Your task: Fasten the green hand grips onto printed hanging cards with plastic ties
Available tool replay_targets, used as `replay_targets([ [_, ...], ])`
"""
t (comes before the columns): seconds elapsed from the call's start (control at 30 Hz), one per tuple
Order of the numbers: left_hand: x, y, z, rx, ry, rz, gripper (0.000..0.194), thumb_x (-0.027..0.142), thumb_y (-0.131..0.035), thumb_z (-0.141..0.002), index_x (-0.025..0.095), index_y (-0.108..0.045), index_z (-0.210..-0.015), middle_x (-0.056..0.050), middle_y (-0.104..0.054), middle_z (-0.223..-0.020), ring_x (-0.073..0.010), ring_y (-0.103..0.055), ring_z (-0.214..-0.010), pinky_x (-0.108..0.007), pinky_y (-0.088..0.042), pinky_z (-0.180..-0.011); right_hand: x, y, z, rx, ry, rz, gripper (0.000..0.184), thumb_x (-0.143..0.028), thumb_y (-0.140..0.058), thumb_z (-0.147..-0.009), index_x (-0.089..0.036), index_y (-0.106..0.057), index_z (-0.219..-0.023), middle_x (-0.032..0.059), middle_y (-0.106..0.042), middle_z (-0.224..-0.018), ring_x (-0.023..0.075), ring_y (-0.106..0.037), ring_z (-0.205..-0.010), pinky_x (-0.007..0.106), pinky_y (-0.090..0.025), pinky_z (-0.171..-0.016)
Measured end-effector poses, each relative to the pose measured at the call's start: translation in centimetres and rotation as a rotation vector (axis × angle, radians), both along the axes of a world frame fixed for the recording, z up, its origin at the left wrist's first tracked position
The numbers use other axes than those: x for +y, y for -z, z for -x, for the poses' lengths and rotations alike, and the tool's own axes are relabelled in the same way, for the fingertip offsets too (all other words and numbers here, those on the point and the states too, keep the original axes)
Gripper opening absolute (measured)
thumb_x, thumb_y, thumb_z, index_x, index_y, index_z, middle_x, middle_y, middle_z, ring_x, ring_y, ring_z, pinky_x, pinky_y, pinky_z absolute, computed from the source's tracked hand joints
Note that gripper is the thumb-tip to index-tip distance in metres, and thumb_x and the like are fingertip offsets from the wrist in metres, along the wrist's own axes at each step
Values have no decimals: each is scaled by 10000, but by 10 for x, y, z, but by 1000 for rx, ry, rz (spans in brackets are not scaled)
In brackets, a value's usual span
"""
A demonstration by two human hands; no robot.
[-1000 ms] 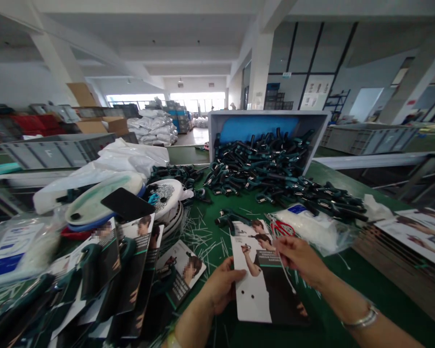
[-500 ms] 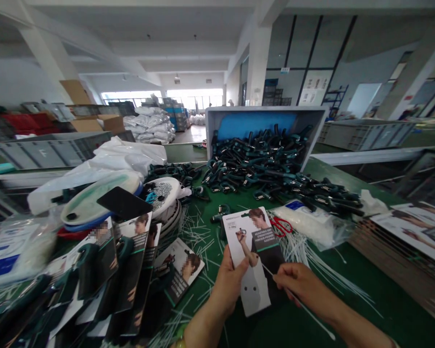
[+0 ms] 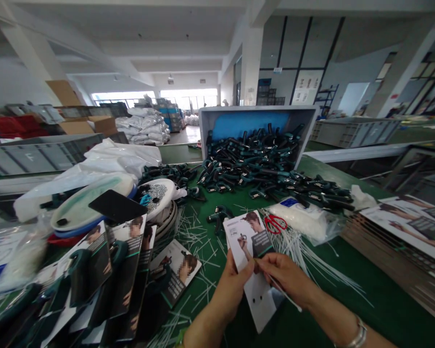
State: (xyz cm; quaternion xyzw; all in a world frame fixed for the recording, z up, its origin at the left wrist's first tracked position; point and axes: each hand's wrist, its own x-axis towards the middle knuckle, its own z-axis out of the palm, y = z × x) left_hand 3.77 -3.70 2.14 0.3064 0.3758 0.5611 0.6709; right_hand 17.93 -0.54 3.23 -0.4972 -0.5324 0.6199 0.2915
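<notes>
My left hand [image 3: 235,282] is closed on the edge of a printed packaging card [image 3: 263,307], tilted upright before me. My right hand [image 3: 286,273] pinches a white cable tie [image 3: 287,296] against the card's face, close to my left thumb; whether the tie passes through a hole is hidden by my fingers. Just behind the card lies a dark green hand grip strengthener [image 3: 219,217]. Red-handled scissors [image 3: 275,224] rest right of it, beside a fan of loose cable ties [image 3: 322,270]. Carded hand grips [image 3: 125,285] are piled at the left.
A grey crate [image 3: 203,137] lies on its side at the back, with hand grips [image 3: 253,159] spilling out. Stacked cards [image 3: 416,227] stand at the right. A bag of cable ties [image 3: 308,217] lies before them. At the left are a white bowl [image 3: 165,191] and a plastic bag [image 3: 119,157].
My right hand has moved left and up, bringing the cable tie against the card near my left thumb. The card has turned somewhat, its lower end swinging towards the right.
</notes>
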Motion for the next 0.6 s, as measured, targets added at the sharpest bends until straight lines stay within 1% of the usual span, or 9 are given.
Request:
replay_targets([
  [0.07,1,0,-2,-14,-35,18,628,252,-687,-681,222,-388,-1233,-62,-621,-938,-162,-582,-761,-282,-447,-713,2,-1,2,-23,-13,-1,406,-560,-605,-648,-166,-507,-628,-71,-455,-455,35,-278,-354,203,-150,-379],
  [0.23,5,3,-7,-30,-116,14,572,260,-710,-645,205,-450,-1152,-41,-636,-854,-145,-582,-673,-273,-453,-656,1,-6,1,-65,-11,-4,420,-578,-596,-646,-168,-510,-622,-63,-490,-467,32,-296,-345,200,-170,-372],
  [0.3,8,5,-6,-30,-163,6,599,274,-727,-618,202,-448,-1144,-31,-640,-820,-149,-590,-667,-278,-456,-655,-2,-6,-1,-60,-35,28,401,-555,-605,-644,-162,-527,-653,-52,-528,-497,30,-310,-347,197,-183,-375],
  [0.4,13,6,0,-34,-232,12,651,296,-749,-580,205,-443,-1147,-32,-646,-842,-173,-614,-732,-302,-465,-698,-7,-1,-8,-44,-70,65,369,-506,-616,-653,-146,-554,-708,-39,-563,-540,25,-333,-356,191,-185,-378],
  [0.47,16,6,4,-28,-266,11,662,304,-754,-573,206,-442,-1148,-41,-649,-880,-188,-624,-776,-328,-463,-747,-12,1,-13,-37,-63,73,360,-493,-603,-674,-138,-563,-719,-33,-568,-561,23,-349,-372,187,-182,-380],
  [0.6,19,2,10,-12,-312,-29,644,294,-743,-598,210,-429,-1153,-51,-648,-924,-192,-624,-833,-344,-450,-803,-20,-1,-18,-67,-39,82,364,-490,-596,-683,-131,-573,-735,-33,-556,-565,28,-375,-400,180,-176,-381],
])
